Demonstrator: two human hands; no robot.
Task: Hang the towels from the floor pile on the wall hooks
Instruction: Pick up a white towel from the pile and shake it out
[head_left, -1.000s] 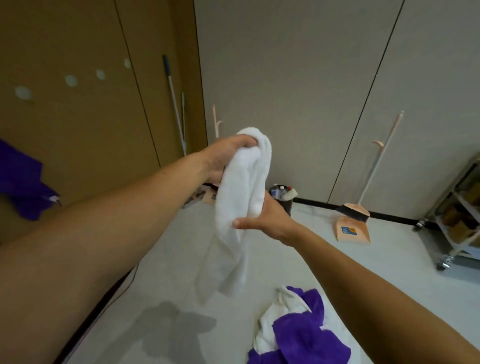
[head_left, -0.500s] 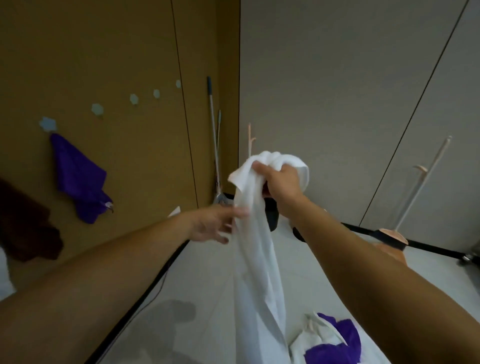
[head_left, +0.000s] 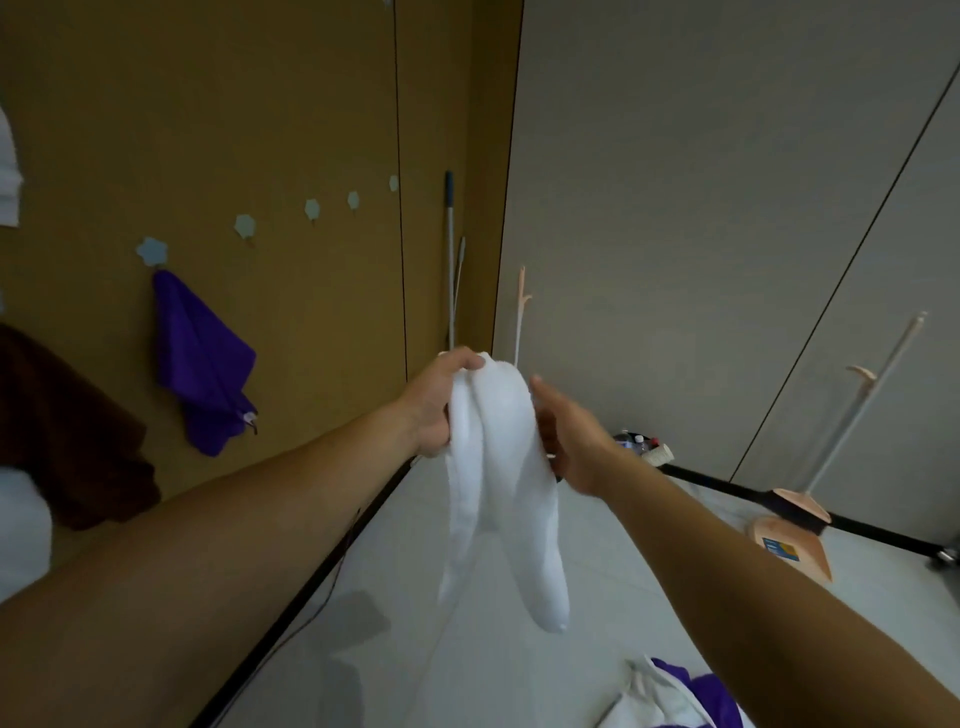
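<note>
A white towel (head_left: 498, 467) hangs in two long folds in front of me. My left hand (head_left: 436, 400) grips its bunched top. Against the right fold lies my right hand (head_left: 569, 441), fingers pointing up behind the cloth; its grip is partly hidden. Several pale flower-shaped wall hooks (head_left: 244, 226) run along the brown wall on the left. A purple towel (head_left: 200, 358) hangs from the nearest hook (head_left: 152, 251), and a brown towel (head_left: 67, 426) hangs further left. The floor pile (head_left: 670, 696) of white and purple towels lies at the bottom right.
A mop handle (head_left: 450, 260) leans in the corner. A peach dustpan and brush (head_left: 789, 525) stand by the grey wall on the right, with a small bin of bottles (head_left: 644, 447) behind my right hand. A thin cable (head_left: 332, 566) trails along the baseboard.
The towel's top passed from my right hand to my left. My right hand dropped to the towel's right side. The view swung left, so more hooks and hung towels show.
</note>
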